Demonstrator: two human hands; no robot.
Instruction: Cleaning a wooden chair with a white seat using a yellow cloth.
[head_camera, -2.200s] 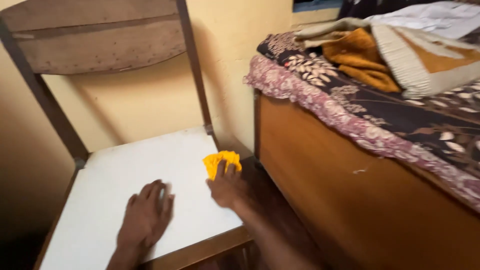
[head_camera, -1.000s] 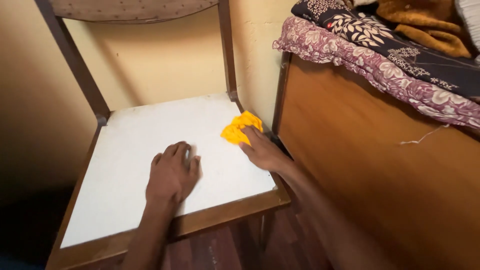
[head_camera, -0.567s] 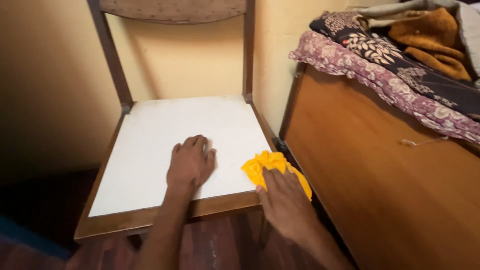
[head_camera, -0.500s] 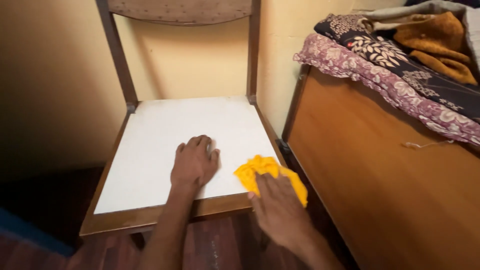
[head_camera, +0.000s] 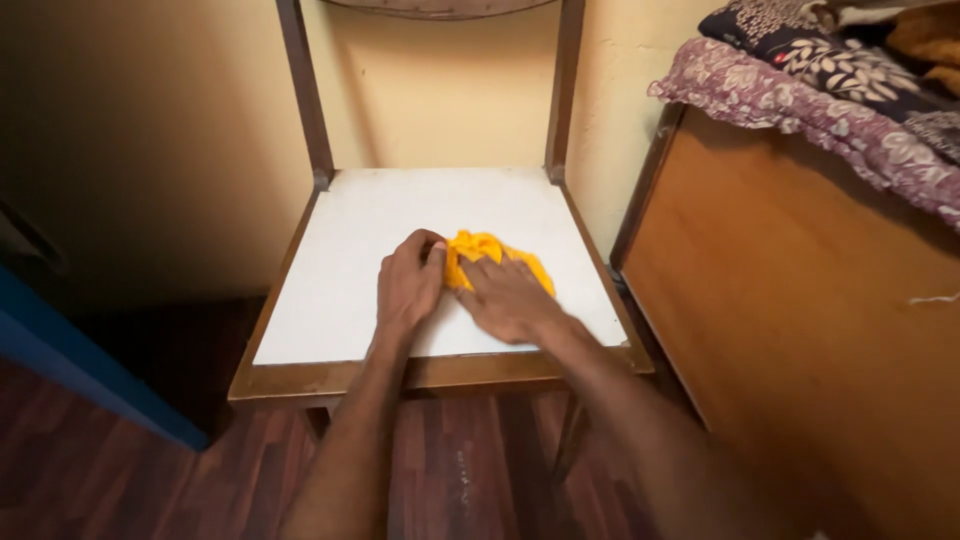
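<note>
— so where's the yellow cloth (head_camera: 497, 262) now?
— mid-seat on the chair (head_camera: 350, 290), bunched under the right hand (head_camera: 510, 297), whose fingers lie spread flat over it
— and the left hand (head_camera: 408, 284)?
— flat on the white seat, fingertips touching the cloth; seat looks mostly clean, though i'd guess wiping isn't finished

Chair backrest (head_camera: 440, 8) cut off by top edge. Yellow cloth (head_camera: 490, 258) partly covered by right hand (head_camera: 508, 298). Bedding (head_camera: 830, 90) cropped at right edge.
</note>
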